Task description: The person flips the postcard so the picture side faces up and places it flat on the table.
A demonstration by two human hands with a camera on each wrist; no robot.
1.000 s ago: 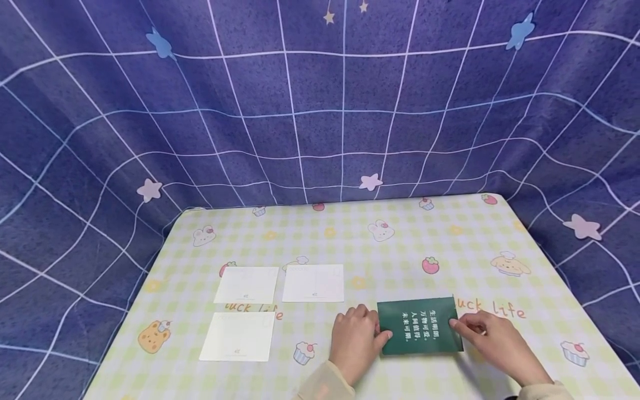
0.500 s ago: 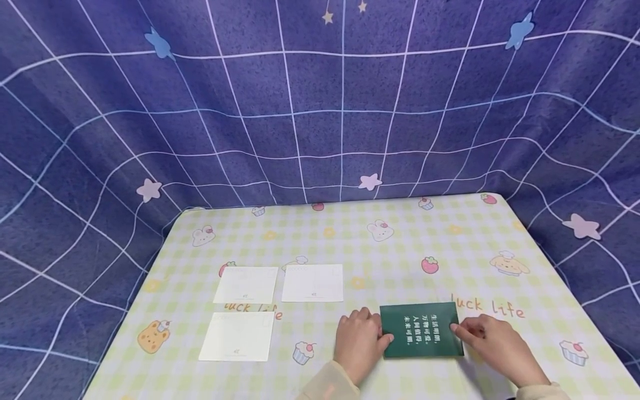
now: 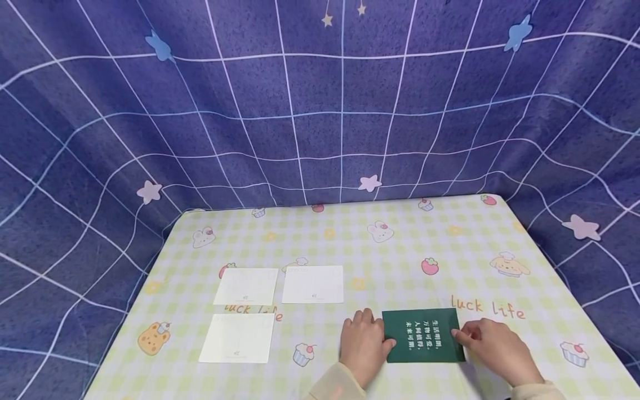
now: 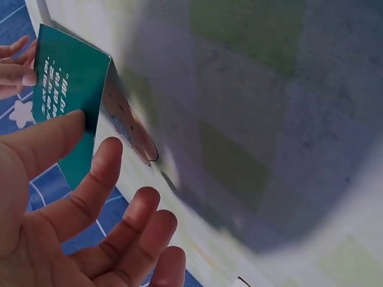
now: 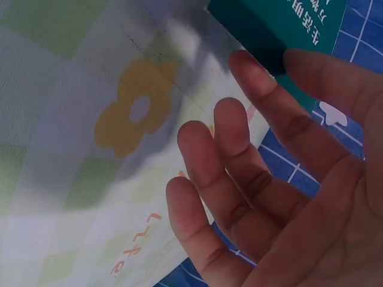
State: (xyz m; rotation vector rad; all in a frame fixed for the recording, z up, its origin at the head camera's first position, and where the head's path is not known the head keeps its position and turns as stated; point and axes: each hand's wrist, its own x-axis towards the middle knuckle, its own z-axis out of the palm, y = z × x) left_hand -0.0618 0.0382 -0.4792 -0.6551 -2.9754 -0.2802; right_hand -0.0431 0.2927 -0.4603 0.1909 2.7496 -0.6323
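Observation:
A green postcard (image 3: 422,336) with white Chinese lettering lies level between my two hands, low over the near right part of the table. My left hand (image 3: 362,347) pinches its left edge, thumb on top and index finger beneath. On the opposite edge, my right hand (image 3: 500,350) pinches it the same way. In the left wrist view, the green postcard (image 4: 69,72) stands apart from the cloth along its near edge. The other fingers of both hands are loosely bent and clear of the card. Its underside is hidden.
Three white postcards lie on the left part of the table: one at back left (image 3: 246,286), one at back middle (image 3: 313,284) and one nearer (image 3: 237,338). A checked, cartoon-printed cloth (image 3: 390,264) covers the table. Behind hangs a dark blue curtain (image 3: 320,139) with stars.
Both hands have moved slightly toward the near edge and a little right, bringing the green postcard with them. Its tilt has levelled. The white postcards stay put.

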